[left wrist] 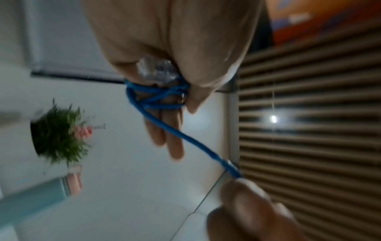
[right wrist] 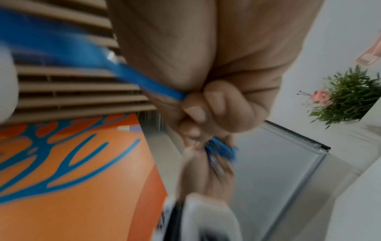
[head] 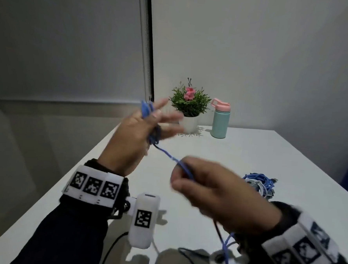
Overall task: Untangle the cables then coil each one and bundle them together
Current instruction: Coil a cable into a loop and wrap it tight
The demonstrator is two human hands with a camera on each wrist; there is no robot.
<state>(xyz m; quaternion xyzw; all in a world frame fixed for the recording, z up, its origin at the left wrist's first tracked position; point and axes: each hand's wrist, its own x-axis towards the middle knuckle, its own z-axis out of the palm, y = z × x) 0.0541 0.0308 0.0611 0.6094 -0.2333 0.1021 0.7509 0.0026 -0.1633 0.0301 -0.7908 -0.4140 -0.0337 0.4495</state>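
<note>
My left hand (head: pixel 149 126) is raised above the white table (head: pixel 249 152) with its fingers (left wrist: pixel 175 146) stretched out. A blue cable (head: pixel 167 155) is wound in several turns round those fingers, and the thumb pins its clear plug (left wrist: pixel 156 71) against them. From the turns the blue cable (left wrist: pixel 185 138) runs taut down to my right hand (head: pixel 186 175), whose curled fingers (right wrist: pixel 206 106) grip it; the cable's tail (head: pixel 226 249) hangs below that hand. A coiled heap of blue and white cables (head: pixel 261 183) lies on the table to the right.
A potted plant (head: pixel 189 102) with pink flowers and a teal bottle (head: pixel 220 120) with a pink lid stand at the table's far edge. A black cable (head: pixel 190 257) lies near the front edge. Walls close off the back and right.
</note>
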